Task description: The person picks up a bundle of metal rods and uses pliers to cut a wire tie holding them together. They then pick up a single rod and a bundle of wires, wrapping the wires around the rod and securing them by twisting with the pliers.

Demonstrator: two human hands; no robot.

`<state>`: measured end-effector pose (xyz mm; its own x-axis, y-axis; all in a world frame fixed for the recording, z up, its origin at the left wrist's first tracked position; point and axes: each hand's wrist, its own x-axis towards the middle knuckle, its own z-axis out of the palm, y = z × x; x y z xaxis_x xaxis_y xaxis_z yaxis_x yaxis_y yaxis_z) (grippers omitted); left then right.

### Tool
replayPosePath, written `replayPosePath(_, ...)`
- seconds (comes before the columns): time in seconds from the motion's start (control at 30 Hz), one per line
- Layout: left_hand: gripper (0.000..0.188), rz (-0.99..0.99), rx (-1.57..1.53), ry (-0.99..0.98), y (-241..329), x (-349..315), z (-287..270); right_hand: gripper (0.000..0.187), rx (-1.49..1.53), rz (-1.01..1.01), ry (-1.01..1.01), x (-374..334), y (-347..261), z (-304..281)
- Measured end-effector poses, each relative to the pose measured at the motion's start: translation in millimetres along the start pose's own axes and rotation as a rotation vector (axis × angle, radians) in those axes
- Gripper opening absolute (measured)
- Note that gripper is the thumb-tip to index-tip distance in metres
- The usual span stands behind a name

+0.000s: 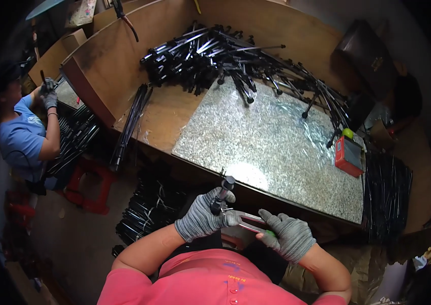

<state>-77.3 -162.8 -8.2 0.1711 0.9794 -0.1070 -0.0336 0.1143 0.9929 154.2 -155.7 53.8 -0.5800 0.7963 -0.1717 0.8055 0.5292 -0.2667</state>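
My left hand, in a grey knit glove, is closed around a short black rod with a round cap at its upper end. The rod stands roughly upright above the fist. My right hand, gloved alike, grips metal pliers by the long handles, with a green part by the palm. Their jaws reach left to the lower end of the rod, beside my left fingers. Whether the jaws pinch the rod cannot be made out. Both hands are in front of my body, near the table's front edge.
A speckled grey slab covers much of the table. Behind it lies a heap of black rods with silvery shafts. A red box-shaped device stands at right, near black bundles. At left, another person works beside a red stool.
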Motion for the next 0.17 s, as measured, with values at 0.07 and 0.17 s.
replayPosePath(0.07,0.041,0.047,-0.001,0.040,7.5,6.2,-2.3,0.060,0.075,0.014,0.058,1.9,18.9,5.4)
replayPosePath(0.17,0.058,0.005,0.150,-0.100,38.3,6.6,-0.9,0.061,0.179,0.127,0.200,0.0,61.9,17.0)
